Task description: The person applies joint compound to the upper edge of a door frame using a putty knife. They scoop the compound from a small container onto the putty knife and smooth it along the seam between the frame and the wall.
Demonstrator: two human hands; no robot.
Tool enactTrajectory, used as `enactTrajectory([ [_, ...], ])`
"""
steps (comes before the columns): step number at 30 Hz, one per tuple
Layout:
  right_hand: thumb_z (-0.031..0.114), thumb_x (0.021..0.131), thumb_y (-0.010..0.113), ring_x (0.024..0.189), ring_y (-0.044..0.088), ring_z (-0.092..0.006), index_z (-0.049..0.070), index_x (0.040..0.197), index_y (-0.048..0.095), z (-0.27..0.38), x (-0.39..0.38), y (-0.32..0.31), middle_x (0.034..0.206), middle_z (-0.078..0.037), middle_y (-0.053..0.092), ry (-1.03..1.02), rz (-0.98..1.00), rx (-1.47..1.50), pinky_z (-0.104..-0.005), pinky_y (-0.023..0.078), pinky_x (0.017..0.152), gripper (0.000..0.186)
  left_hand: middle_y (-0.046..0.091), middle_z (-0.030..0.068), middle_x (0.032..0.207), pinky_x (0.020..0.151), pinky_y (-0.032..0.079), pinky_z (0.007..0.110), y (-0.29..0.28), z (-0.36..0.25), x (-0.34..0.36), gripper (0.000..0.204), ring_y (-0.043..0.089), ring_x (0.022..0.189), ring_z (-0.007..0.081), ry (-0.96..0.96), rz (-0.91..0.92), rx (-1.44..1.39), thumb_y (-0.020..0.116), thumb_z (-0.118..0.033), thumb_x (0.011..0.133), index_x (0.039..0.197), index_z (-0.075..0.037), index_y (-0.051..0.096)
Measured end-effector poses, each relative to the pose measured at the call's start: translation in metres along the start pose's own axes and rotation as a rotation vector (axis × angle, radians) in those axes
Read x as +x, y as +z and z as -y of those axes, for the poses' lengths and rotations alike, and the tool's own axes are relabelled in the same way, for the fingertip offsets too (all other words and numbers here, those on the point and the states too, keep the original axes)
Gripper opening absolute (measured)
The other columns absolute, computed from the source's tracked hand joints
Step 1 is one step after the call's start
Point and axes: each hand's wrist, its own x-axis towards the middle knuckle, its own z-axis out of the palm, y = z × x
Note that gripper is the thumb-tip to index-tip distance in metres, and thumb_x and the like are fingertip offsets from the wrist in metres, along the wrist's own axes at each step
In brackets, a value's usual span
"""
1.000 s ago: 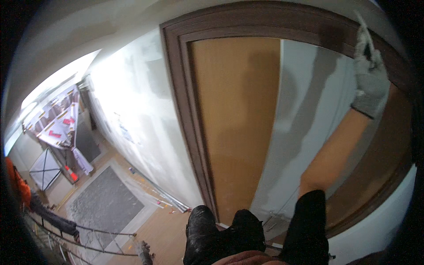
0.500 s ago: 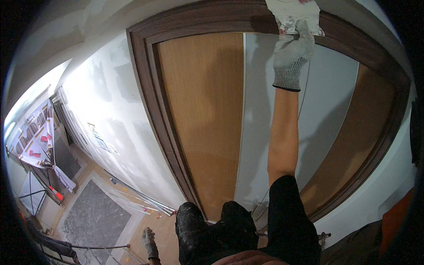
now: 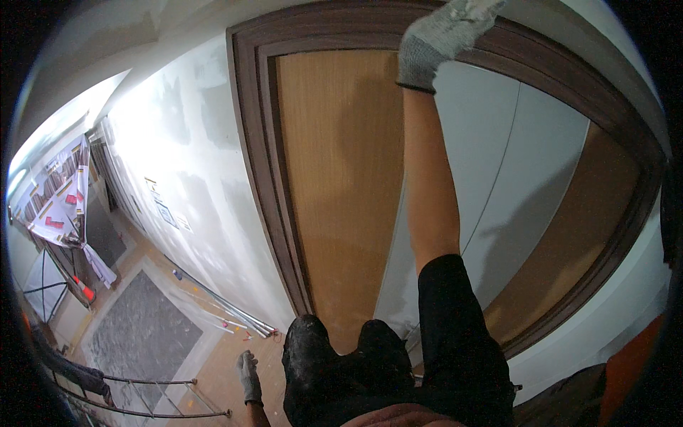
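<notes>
My right hand [image 3: 445, 43], in a grey knit glove with whitish smears, reaches up to the top edge of the view. It is in front of the dark brown door frame [image 3: 341, 28]. The fingers are partly cut off by the edge, and the putty-smeared flat scraper seen in them earlier is out of sight. Below the raised arm are a wood-coloured panel [image 3: 341, 178] and pale grey panels [image 3: 491, 142] inside the frame. My left hand [image 3: 247, 373], gloved too, hangs low at the left, its fingers loosely bent with nothing visible in them.
A patchy plastered wall [image 3: 192, 164] runs left of the frame. Long metal strips [image 3: 228, 306] lie along its foot. Far below, a dark grey sheet [image 3: 146, 334] covers part of the floor. Curved metal bars [image 3: 149, 413] are at lower left, and a printed cloth [image 3: 64, 213] hangs beyond.
My right hand has moved up and left, carrying the scraper out of view. My left hand has risen slightly, and the whole view has shifted a little.
</notes>
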Motion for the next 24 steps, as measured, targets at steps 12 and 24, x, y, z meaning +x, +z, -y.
enactTrajectory([
  [12,0.003,0.097,0.049,0.114,0.051,-0.0285,-0.001,0.159,0.017,-0.081,-0.029,0.04,0.163,-0.021,0.021,-0.206,0.075,-0.55,-0.0319,0.042,0.104,0.07,0.059,0.0025,0.074,0.044,0.036,0.03,-0.162,0.109,-0.024,0.028,0.052,0.054,0.014,-0.238,-0.227,0.012,0.064,-0.043,0.096,0.095,-0.015,0.062],
  [24,0.019,0.104,0.056,0.072,0.058,-0.0134,-0.001,0.113,0.058,-0.135,-0.167,-0.033,0.092,-0.005,0.064,0.063,0.356,-0.642,-0.0327,0.051,0.063,0.022,0.061,0.0023,0.081,0.058,0.042,0.026,-0.125,0.02,-0.043,0.025,0.056,0.067,0.0112,-0.12,-0.329,0.151,0.062,-0.03,0.099,0.095,-0.005,0.065],
])
